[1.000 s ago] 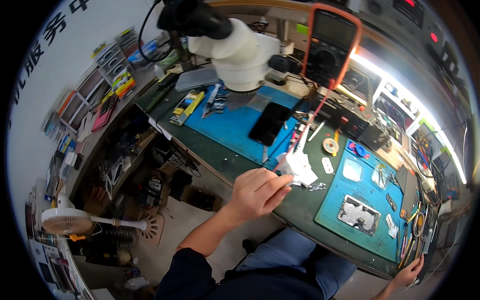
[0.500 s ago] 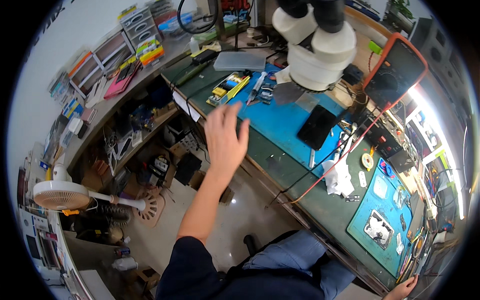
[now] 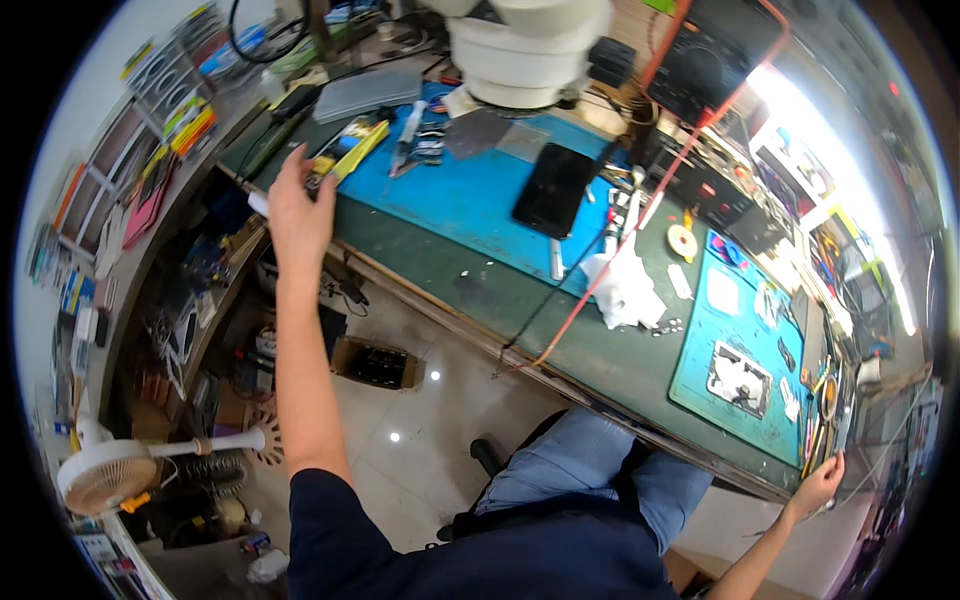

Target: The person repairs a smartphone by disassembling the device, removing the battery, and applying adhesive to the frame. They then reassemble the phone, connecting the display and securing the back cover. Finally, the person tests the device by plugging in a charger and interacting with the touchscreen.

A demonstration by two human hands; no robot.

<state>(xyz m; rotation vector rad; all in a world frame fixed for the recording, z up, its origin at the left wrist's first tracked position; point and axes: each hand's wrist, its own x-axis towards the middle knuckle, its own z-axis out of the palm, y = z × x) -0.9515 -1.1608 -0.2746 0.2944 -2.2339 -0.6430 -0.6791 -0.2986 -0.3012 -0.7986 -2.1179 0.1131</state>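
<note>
yellow trims the box [image 3: 359,151] just beside the left hand [image 3: 301,215], its thumb and fingers apart; the right hand [image 3: 820,484], well away, lies beside slim tools [image 3: 813,425], grip unclear. a level, gentle grasp would suit, i'd say.

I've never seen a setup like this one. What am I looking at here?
There is no robot: a person works bare-handed, filmed by a head-worn fisheye camera looking down, so straight edges bend. On the green workbench, a large blue mat bears a black phone; a smaller mat bears a pale, phone-sized frame. Crumpled white material lies between these. The left hand is by a yellow item, the right hand near slim tools. Whether either grips anything is unclear.
</note>
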